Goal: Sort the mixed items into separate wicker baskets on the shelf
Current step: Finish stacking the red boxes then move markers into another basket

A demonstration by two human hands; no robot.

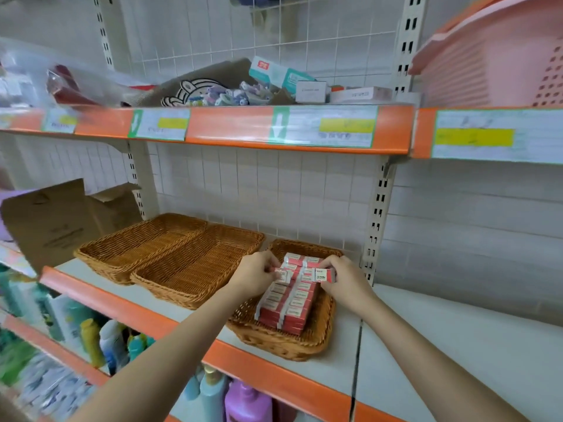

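Fingers of left hand (259, 272) and right hand (341, 275) pinch red boxes (286, 303); labels blurred.

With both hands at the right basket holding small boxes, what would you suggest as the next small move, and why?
Probably set the box pinched in the right hand down onto the red stack in the right basket, then the one in the left hand. Both hands hover right over that stack, and the boxes look alike; the other two baskets hold nothing.

red-and-white boxes (288, 303) stacked in rows in rightmost wicker basket (292, 345); two baskets (170, 257) beside it
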